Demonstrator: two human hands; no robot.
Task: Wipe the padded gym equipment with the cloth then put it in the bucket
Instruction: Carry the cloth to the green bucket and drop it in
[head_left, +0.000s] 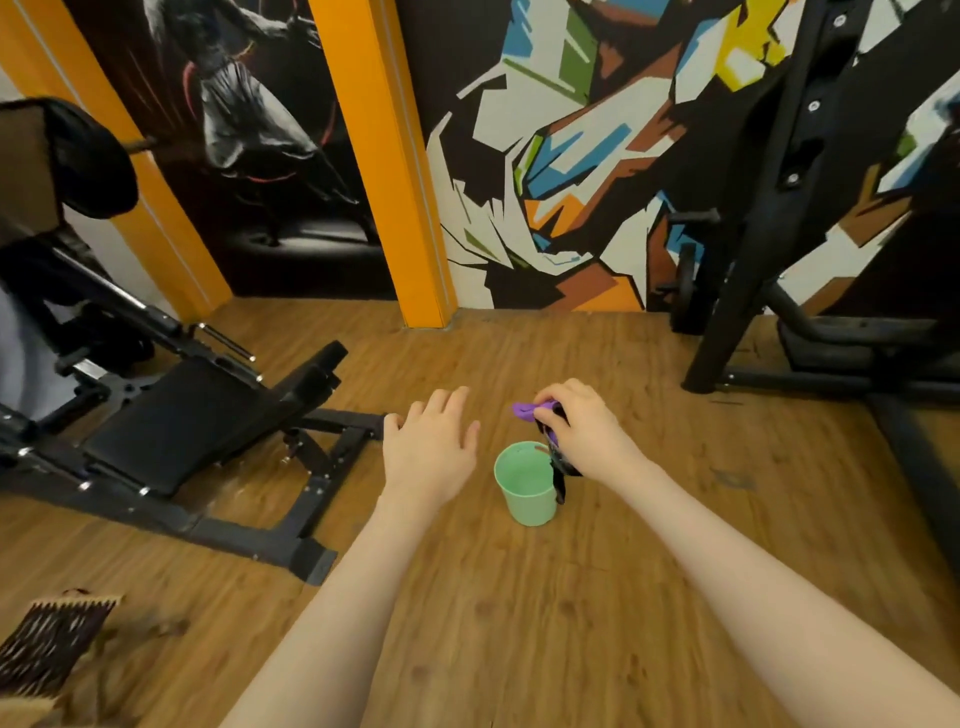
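Cloth (524, 410) bunched in purple and black hangs from the person's right hand (584, 431), whose fingers curl round its upper end while the dark tail drops past the far right rim of a small green bucket (525, 486); whether that tail is inside or just outside the wall cannot be told. Both bare forearms reach forward from the bottom of the view over a wooden floor (649, 597). The right wrist bends down over the bucket. The left hand (428, 447) hovers just left of the bucket, palm down, fingers spread and relaxed, holding nothing. A patterned brown-and-cream object (52, 639) lies at the lower left corner. Farther left, a black padded bench (182, 415) on a black steel frame stands on the floor, well apart from the bucket. Beyond, orange pillars (384, 171) frame a painted mural wall (587, 135), with a black machine frame (763, 234) at right.
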